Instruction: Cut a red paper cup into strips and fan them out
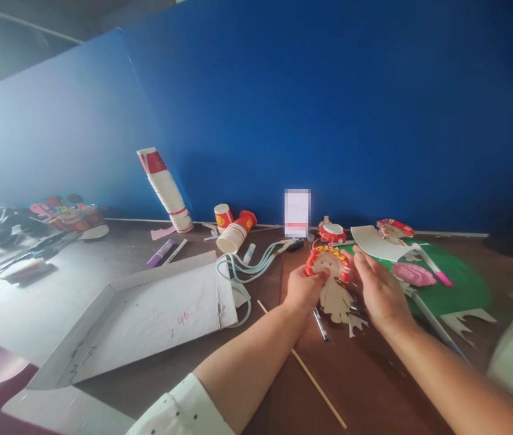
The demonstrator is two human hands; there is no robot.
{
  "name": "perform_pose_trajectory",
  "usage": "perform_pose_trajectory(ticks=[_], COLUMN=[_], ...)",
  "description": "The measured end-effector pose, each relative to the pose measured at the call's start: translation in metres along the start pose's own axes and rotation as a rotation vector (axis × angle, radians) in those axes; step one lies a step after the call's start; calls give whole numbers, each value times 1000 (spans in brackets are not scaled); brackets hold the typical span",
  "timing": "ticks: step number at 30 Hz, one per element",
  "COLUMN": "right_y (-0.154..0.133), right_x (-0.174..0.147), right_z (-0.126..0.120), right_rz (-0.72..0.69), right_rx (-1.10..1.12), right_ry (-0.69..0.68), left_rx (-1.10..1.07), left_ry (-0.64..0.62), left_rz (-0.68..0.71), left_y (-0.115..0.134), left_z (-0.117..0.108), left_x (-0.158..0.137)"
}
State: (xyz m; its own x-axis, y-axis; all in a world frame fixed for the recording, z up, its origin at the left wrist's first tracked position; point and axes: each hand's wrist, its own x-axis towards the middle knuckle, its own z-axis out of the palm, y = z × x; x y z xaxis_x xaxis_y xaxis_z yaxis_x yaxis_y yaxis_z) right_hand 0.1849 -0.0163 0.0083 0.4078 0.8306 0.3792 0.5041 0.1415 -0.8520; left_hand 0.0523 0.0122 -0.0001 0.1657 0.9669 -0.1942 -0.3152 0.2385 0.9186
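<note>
My left hand (300,289) is closed on the left edge of a paper-cup craft (331,261), a pale round face with drawn eyes ringed by red and yellow curled strips. Just right of it, my right hand (382,293) is raised with fingers stretched out; whether its fingertips touch the ring I cannot tell. Below the face hangs or lies a pale paper cutout (338,300); whether it is joined to the face is unclear. Close by on the brown table lie a pen (321,326) and a thin wooden stick (314,377), which passes under my left forearm.
An open white box (147,320) lies at left, with a pale blue cable (256,272) beside it. A tall cup stack (168,190) leans on the blue partition (329,109). Right are a green sheet (460,278), a pink marker (435,267) and a pink oval (414,274).
</note>
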Motion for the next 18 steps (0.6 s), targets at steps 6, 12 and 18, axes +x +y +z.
perform_pose_trajectory(ticks=[6, 12, 18], right_y=[-21, -20, -20], right_x=[-10, -10, -11], right_z=[2, 4, 4], right_rz=[52, -27, -14], right_rx=[-34, -141, -179], right_ry=[-92, -66, -49], left_rx=[61, 54, 16], left_ry=[-16, -12, -19], left_rz=[33, 29, 22], left_y=[3, 4, 2], left_z=[0, 1, 2], left_x=[-3, -4, -3])
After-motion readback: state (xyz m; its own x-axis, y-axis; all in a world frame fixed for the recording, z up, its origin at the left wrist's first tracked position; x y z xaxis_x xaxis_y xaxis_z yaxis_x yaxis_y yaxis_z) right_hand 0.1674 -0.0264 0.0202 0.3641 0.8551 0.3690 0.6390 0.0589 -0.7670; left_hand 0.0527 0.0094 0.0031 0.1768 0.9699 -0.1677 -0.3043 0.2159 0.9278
